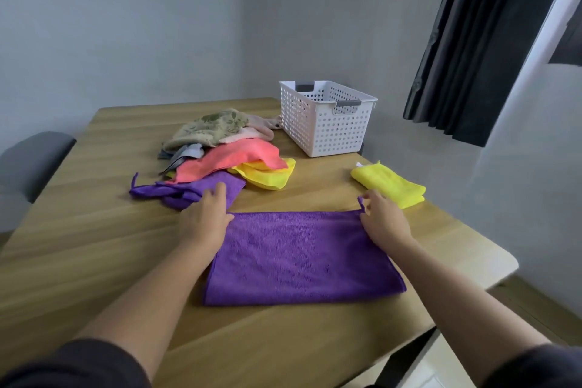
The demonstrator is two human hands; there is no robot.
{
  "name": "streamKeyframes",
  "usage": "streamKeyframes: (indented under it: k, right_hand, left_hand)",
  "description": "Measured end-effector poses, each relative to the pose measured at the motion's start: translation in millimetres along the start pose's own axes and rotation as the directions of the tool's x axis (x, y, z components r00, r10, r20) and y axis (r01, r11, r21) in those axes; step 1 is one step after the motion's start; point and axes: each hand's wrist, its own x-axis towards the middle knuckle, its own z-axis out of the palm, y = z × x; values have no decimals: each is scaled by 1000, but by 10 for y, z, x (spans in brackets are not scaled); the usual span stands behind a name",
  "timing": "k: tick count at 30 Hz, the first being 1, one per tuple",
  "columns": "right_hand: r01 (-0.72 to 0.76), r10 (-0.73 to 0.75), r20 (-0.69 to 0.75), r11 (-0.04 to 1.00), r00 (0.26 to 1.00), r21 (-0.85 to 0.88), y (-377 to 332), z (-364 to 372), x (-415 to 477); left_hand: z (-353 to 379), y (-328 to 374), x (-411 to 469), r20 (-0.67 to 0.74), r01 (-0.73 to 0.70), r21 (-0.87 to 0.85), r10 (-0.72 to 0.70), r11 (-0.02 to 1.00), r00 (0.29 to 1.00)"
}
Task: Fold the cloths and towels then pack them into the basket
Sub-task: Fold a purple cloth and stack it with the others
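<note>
From the head view, the purple cloth lies flat on the tabletop in front of the person, apparently doubled over, with its far edge between the two hands. The main risk, as I judge it, is a crooked fold: if one far corner is drawn across or lifted ahead of the other, the layers may slide apart and the edges will not line up. A second risk sits at the left, where a crumpled second purple cloth at the near edge of the unfolded pile lies just beside that corner. Fingers reaching there could catch it and drag it along. The small loop standing up at the right corner could also get tucked inside the fold and leave a lump. The left hand rests at the far left corner, fingers loosely bent and reaching toward the crumpled cloth; whether it actually pinches the corner I cannot tell. The right hand has its fingers curled and pinches the far right corner by the loop. A folded yellow cloth lies near it, and the white basket stands well beyond on the tabletop.
</note>
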Motion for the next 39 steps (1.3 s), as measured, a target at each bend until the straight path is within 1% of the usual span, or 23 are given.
streamKeyframes:
  k: [1, 2, 4, 5, 6, 8, 9, 10, 12, 16, 18, 22, 23, 25, 26, 27, 29, 31, 32, 33, 36, 37, 39]
  right_hand:
    - [39, -45, -40, 989, 998, -141, -14, 0, 1]
    - [72, -95, -95, 973, 991, -220, -42, -22, -8]
    - [166, -194, -190, 975, 962, -150, -174, -58, -72]
    - [222, -232, -174, 972, 957, -77, -252, -45, -138]
    - [270, -271, -102, 962, 957, -26, -342, -11, -228]
    - [284, -271, 208, 958, 940, -33, -490, 114, -456]
    - [272, -224, 355, 958, 908, -92, -509, 184, -555]
    - [282, -191, 432, 946, 881, -158, -499, 247, -615]
    - [314, -193, 433, 921, 881, -229, -447, 306, -651]
    - [343, -225, 417, 909, 881, -235, -391, 291, -652]
    - [382, -271, 419, 900, 866, -208, -365, 257, -669]
    - [513, -389, 511, 850, 766, -122, -230, 75, -597]
    - [544, -403, 520, 826, 753, -148, -183, 17, -593]
    - [565, -438, 455, 803, 775, -189, -132, -93, -617]
    - [558, -459, 407, 813, 790, -166, -137, -148, -685]
    - [559, -486, 379, 822, 788, -109, -170, -193, -801]
    - [604, -562, 391, 797, 729, 19, -281, -210, -1122]
    - [674, -619, 474, 735, 627, 68, -343, -144, -1471]
    - [712, -637, 504, 700, 583, 60, -325, -103, -1584]
    - [738, -649, 516, 674, 559, 47, -275, -79, -1642]
    - [748, -651, 520, 663, 553, 34, -92, -213, -1690]
    - [752, -655, 513, 659, 555, 27, -45, -273, -1713]
    - [806, -695, 491, 592, 524, -22, -6, -334, -1822]
  left_hand:
    - [-21, 7, 17, -32, -106, 105, 110, 989, 993]
    - [-34, 20, 28, -82, -185, 145, 198, 972, 977]
    - [-110, 96, -7, -178, -272, 119, 290, 955, 940]
    - [-92, 158, -49, -164, -292, 42, 295, 955, 941]
    - [-54, 232, -111, -135, -298, -74, 286, 952, 949]
    - [35, 347, -309, 119, -280, -230, 312, 932, 943]
    - [66, 365, -396, 275, -291, -214, 343, 932, 898]
    - [86, 359, -444, 386, -311, -175, 356, 934, 851]
    - [115, 306, -467, 462, -318, -113, 333, 942, 822]
    - [73, 315, -567, 453, -263, -77, 269, 962, 850]
    - [18, 376, -696, 440, -196, -57, 201, 979, 875]
    - [-167, 533, -1053, 475, -61, 16, 46, 998, 879]
    - [-253, 545, -1103, 446, -61, 27, 43, 998, 894]
    - [-405, 469, -1053, 275, -114, 37, 100, 993, 956]
    - [-455, 404, -999, 178, -165, 29, 157, 986, 971]
    - [-471, 331, -955, 138, -227, 10, 224, 974, 965]
    - [-403, 218, -940, 260, -333, -68, 339, 941, 904]
    - [-315, 192, -1033, 455, -326, -111, 339, 939, 823]
    - [-293, 197, -1085, 495, -298, -101, 308, 949, 812]
    - [-290, 215, -1139, 499, -269, -85, 275, 959, 822]
    - [-381, 289, -1367, 478, -214, -46, 209, 976, 853]
    - [-416, 304, -1456, 468, -216, -31, 205, 976, 860]
    - [-495, 330, -1598, 432, -238, 2, 214, 971, 876]
